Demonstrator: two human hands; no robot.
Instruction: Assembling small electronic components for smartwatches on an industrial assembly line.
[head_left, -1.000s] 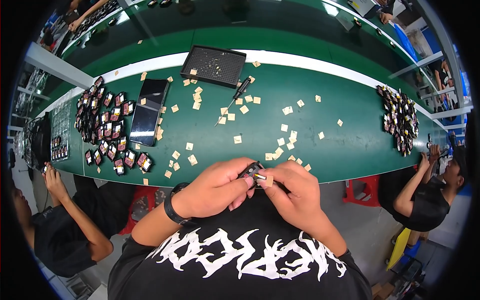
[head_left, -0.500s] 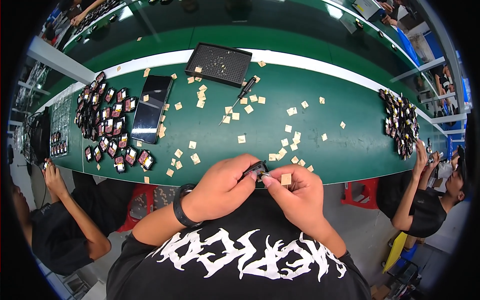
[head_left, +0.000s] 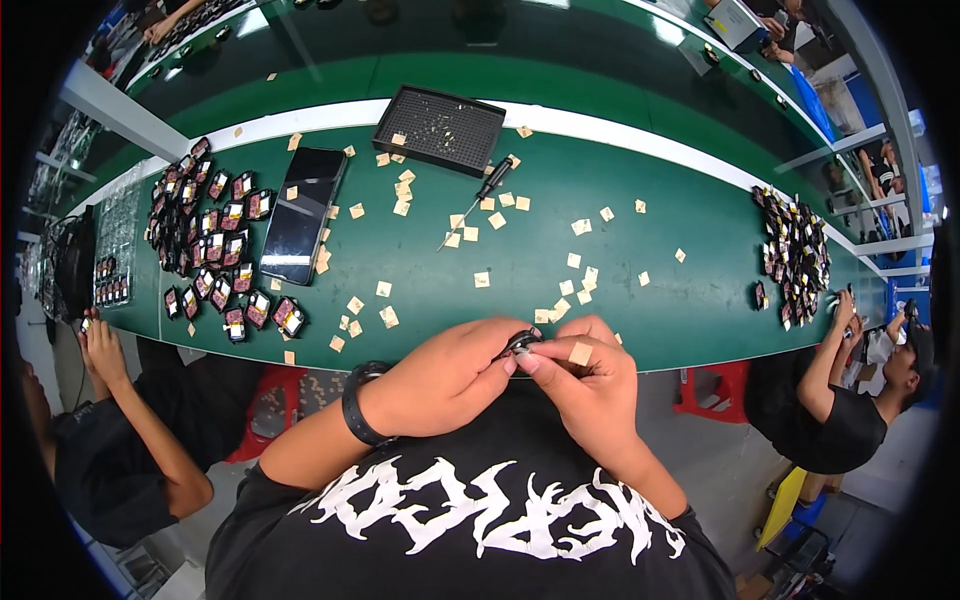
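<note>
A small black plastic part (head_left: 518,342) is held between my two hands near the table's front edge. My left hand (head_left: 440,375), with a dark band on its wrist, is closed on its left side. The fingertips of my right hand (head_left: 588,385) pinch it from the right, hiding much of it. A beige square sticker (head_left: 580,353) clings to a finger of my right hand. Similar beige stickers (head_left: 482,280) lie scattered over the green table (head_left: 680,310) beyond my hands.
At left lies a heap of black modules (head_left: 215,245) beside a dark phone (head_left: 302,215). A black perforated tray (head_left: 440,130) and a screwdriver (head_left: 478,203) lie farther back. Another heap of modules (head_left: 795,255) is at right. Co-workers sit on both sides.
The black part has turned between my fingers, and my right hand has closed in slightly over it. At right, one module now lies apart from the heap's left side.
</note>
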